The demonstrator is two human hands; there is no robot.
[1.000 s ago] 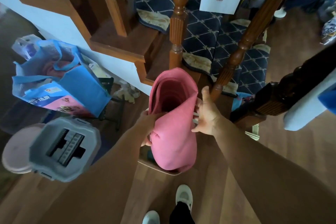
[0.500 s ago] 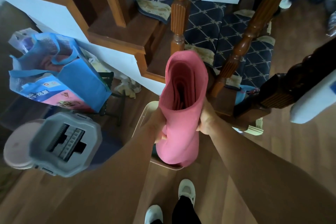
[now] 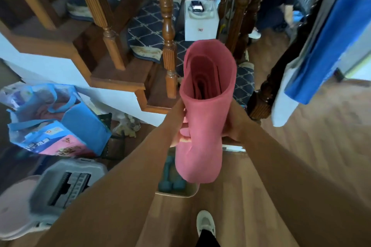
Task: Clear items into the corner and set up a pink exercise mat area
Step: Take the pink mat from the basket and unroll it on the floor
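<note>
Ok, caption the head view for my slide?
Left hand and right hand hold a rolled pink mat upright over a bin of dumbbells beside stairs.

Centre: mat point(image 3: 202, 126) over bin point(image 3: 175, 195) w/ dumbbells point(image 3: 170, 180) inside; bag point(image 3: 60, 126) left, bucket point(image 3: 60, 188) before it; stairs point(image 3: 120, 78) behind, box point(image 3: 200, 26) on them.

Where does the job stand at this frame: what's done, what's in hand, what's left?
Done: a blue bag and a grey plastic container sit together by the stairs. In hand: the left hand and right hand grip the rolled pink mat upright above a bin holding teal dumbbells. Left: the mat is not yet unrolled on the wood floor.
</note>
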